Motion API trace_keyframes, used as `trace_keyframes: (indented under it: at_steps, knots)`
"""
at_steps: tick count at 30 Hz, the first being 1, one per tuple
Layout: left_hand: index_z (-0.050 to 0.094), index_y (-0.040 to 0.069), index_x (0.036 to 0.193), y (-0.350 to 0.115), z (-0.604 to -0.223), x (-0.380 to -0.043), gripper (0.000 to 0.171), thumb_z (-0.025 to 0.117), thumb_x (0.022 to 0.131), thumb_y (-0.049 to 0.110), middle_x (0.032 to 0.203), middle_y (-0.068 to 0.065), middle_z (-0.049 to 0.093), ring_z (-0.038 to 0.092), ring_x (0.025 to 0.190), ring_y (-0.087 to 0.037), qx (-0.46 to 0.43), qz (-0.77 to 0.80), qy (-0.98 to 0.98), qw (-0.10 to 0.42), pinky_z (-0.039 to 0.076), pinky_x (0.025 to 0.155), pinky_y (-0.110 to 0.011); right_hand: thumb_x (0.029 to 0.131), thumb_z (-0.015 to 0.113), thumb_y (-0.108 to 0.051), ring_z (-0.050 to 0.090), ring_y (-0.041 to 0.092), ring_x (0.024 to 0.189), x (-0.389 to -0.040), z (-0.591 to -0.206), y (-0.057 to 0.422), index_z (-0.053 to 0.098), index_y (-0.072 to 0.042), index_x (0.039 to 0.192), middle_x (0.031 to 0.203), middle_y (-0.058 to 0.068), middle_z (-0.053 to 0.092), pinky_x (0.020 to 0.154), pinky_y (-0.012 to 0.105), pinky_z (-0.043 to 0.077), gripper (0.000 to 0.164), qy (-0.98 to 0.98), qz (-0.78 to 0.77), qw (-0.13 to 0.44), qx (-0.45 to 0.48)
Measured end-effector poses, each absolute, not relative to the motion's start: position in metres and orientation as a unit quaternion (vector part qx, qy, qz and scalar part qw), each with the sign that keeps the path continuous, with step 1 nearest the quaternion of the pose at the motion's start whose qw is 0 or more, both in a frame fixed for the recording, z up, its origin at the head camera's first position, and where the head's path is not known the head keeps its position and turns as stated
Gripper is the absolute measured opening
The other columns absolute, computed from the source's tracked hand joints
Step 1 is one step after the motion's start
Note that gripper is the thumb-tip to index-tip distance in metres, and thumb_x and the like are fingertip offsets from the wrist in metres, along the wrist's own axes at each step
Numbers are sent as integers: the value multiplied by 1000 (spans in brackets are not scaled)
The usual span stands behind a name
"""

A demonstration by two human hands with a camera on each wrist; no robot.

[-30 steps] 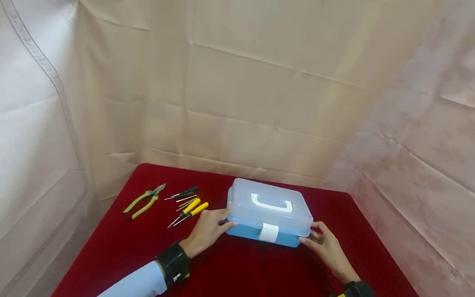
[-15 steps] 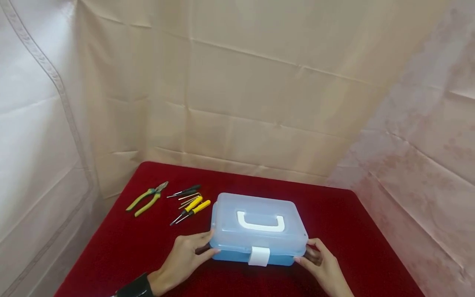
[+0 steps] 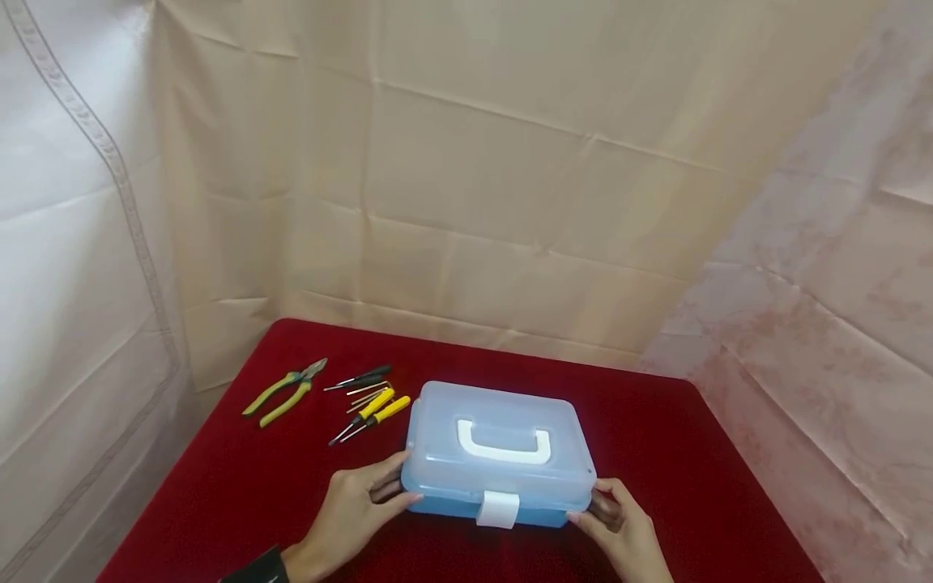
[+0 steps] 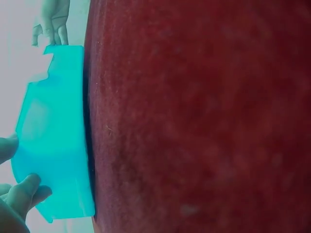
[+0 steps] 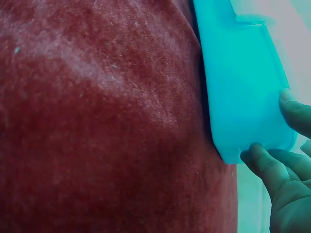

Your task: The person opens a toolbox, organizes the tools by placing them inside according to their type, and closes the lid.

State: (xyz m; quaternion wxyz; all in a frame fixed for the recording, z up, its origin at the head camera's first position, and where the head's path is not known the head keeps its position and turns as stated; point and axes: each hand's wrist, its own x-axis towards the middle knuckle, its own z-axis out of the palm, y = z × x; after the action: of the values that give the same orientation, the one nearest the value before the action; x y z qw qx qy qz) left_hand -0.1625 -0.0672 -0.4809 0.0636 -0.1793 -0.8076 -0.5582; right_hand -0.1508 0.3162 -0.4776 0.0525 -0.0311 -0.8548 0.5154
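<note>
A blue plastic toolbox with a clear lid, a white handle and a white front latch sits near the middle of the red table, its lid down. My left hand grips its left end, thumb at the front corner and fingers along the side. At the opposite end my right hand holds the right corner the same way. Both wrist views show the box's blue front wall, with thumb and fingertips against its corners. The underside of the box is hidden.
Left of the box lie pliers with yellow-green handles, two yellow-handled screwdrivers, dark-handled screwdrivers and several hex keys. The red-covered table backs onto a hanging beige cloth.
Both hands have brought the toolbox nearer to me and to the left, away from the back of the table. In the last half second it shifts only slightly. The tools stay put.
</note>
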Motion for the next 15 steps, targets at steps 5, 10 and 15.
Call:
trace_keyframes:
  at_steps: [5,10,15]
  knots:
    - [51,9,137,-67,-481,-165,68,79,76,20,117,-6,65,65,99,-10,-169,-572,-799,73,53,72,-22,68,86,-23,62,28,108,-157,-479,317,55,-21,113,125,9,61,77,34,54,55,-851,522,57,-18]
    - [53,11,135,-70,-479,-166,67,80,75,20,117,-5,65,65,99,-9,-157,-566,-806,66,52,74,-22,68,85,-27,63,26,108,-162,-479,319,52,-20,115,126,8,60,78,34,54,57,-853,521,27,-19]
    - [52,10,135,-76,-478,-168,66,79,77,23,120,-5,62,63,103,-12,-160,-558,-813,29,52,77,-23,76,77,-40,68,22,78,-155,-472,320,55,-8,101,92,8,69,69,35,56,46,-874,480,-68,-39]
